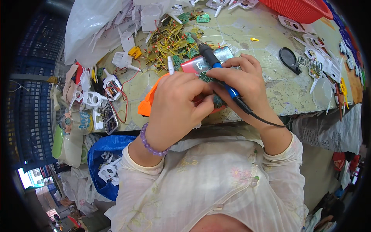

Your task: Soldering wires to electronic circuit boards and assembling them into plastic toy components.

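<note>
My right hand (243, 83) grips a soldering iron (214, 63) with a blue and black handle, its cord trailing back over my wrist. The iron's tip points away, toward the pile of boards. My left hand (176, 106) pinches a small green circuit board (206, 77) just beside the iron's handle, fingers curled tight around it. A purple bead bracelet (148, 144) sits on my left wrist. Both hands hover close together over the near edge of the worktable (270, 92). An orange plastic piece (148, 102) lies under my left hand.
A heap of green boards with yellow wires (170, 42) lies beyond the hands. White plastic parts (91, 98) crowd the left side, and more (320, 63) crowd the right. A red basket (299, 9) stands at the back right. A black round part (290, 60) lies to the right. A blue bag (106, 162) hangs below the table.
</note>
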Action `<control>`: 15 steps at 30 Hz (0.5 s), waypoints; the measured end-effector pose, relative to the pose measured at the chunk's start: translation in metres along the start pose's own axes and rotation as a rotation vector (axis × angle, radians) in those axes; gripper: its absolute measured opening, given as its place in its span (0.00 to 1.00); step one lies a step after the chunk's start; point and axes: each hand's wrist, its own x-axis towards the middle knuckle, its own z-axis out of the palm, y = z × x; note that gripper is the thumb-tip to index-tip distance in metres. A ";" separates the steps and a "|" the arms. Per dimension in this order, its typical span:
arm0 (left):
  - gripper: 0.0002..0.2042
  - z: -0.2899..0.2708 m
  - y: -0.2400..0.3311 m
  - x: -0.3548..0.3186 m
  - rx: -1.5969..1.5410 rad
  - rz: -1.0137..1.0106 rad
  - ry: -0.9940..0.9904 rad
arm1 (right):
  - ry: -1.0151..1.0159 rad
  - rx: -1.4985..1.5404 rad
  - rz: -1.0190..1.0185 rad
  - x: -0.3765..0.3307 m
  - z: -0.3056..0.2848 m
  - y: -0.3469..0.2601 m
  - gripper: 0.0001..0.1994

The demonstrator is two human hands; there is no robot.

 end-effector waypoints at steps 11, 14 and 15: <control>0.05 0.002 -0.005 -0.006 0.146 0.109 0.123 | -0.005 0.004 -0.010 -0.002 0.000 0.003 0.11; 0.05 0.004 -0.010 -0.001 0.053 0.240 0.181 | 0.012 0.006 -0.023 -0.002 0.000 0.001 0.11; 0.05 0.006 -0.012 -0.002 0.053 0.239 0.182 | 0.007 0.010 -0.014 -0.002 0.000 0.001 0.13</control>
